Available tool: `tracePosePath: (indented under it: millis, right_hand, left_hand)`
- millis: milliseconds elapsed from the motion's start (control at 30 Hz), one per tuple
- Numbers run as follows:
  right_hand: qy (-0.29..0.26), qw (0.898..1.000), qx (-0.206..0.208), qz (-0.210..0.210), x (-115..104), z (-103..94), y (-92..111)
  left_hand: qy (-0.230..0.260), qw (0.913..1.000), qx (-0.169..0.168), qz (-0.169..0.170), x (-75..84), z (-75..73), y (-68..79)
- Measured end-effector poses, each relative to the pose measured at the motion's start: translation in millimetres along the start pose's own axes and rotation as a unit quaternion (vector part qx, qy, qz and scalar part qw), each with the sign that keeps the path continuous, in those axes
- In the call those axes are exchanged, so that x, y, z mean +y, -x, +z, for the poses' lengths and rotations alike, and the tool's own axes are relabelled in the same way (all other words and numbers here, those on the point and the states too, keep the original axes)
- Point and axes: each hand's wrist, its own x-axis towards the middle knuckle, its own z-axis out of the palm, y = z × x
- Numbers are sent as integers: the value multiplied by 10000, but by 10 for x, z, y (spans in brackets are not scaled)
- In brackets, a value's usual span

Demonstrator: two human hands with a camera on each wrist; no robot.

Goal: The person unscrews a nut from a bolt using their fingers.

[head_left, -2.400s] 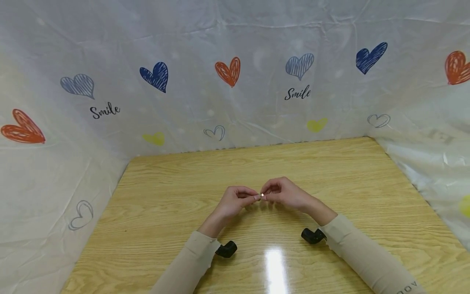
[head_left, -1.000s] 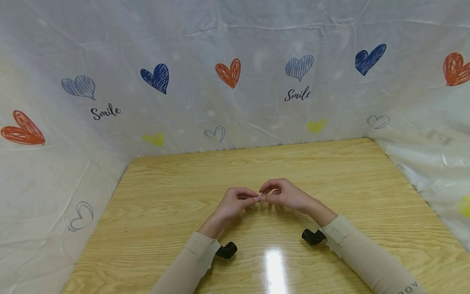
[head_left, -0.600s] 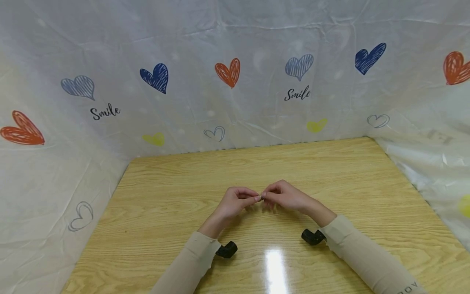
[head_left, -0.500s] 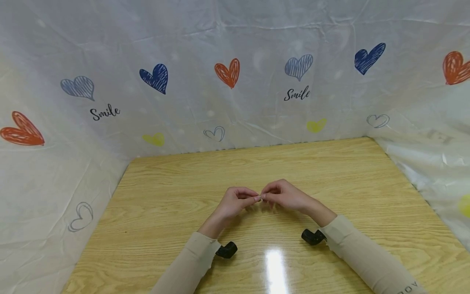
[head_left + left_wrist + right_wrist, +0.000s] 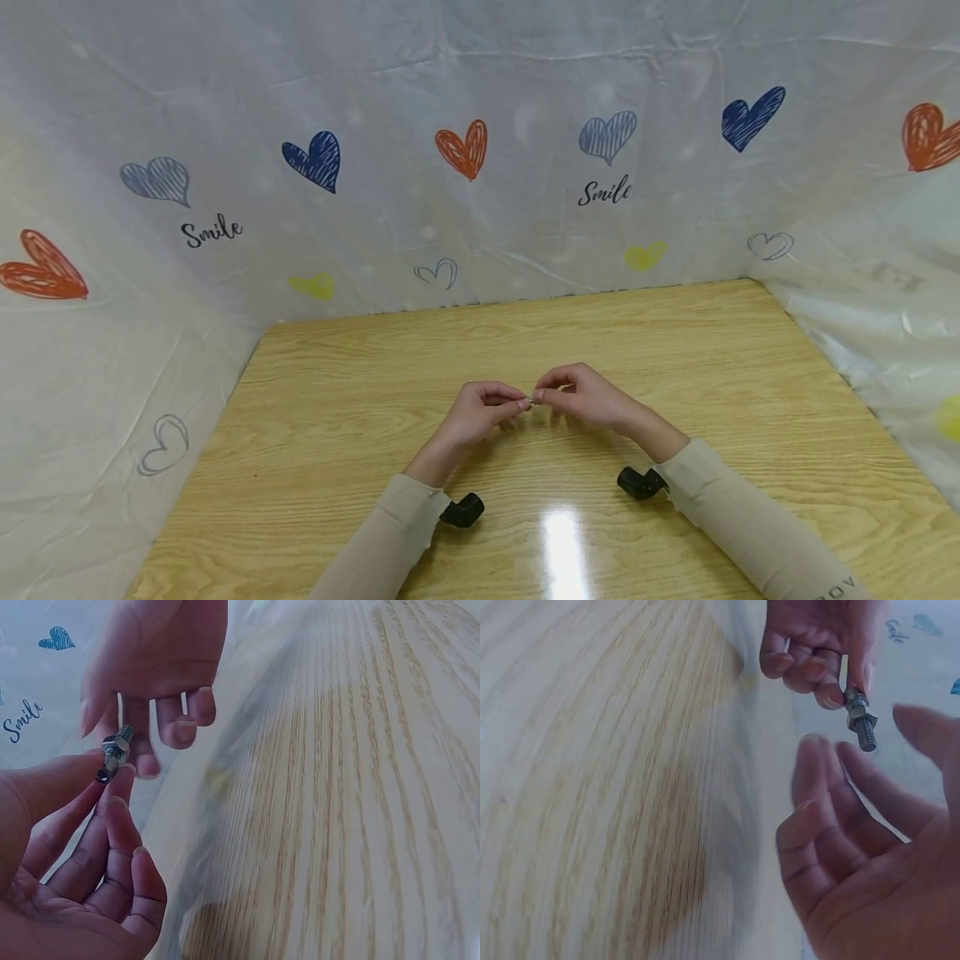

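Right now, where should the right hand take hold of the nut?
Probably by the flats of the nut, coming from the right over the bolt's threaded tip: that end juts free, while the left hand pinches the other end.

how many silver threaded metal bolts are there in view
1. The silver threaded metal bolt is pinched in the left hand, its threaded end toward the right hand. Anything small behind the fingers would be hidden.

The bolt (image 5: 861,720) lies in the left fingers (image 5: 120,825), beside the right fingers (image 5: 810,774), above the table (image 5: 375,367), before the curtain (image 5: 525,225).
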Motion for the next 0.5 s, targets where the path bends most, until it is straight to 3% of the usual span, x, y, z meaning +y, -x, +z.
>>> tracePosePath:
  millis: [133, 300, 500]
  right_hand:
    - [189, 9998, -91, -40, 6, 12, -10]
    - [39, 9995, -290, -103, 6, 14, -9]
    - [-153, 9995, -207, -174, -4, -3, -4]
  left_hand:
    - [21, 10000, 1, -33, -2, 10, -9]
    - [-44, 10000, 7, -49, 7, 16, -5]
    - [0, 10000, 12, -30, 21, 14, 2]
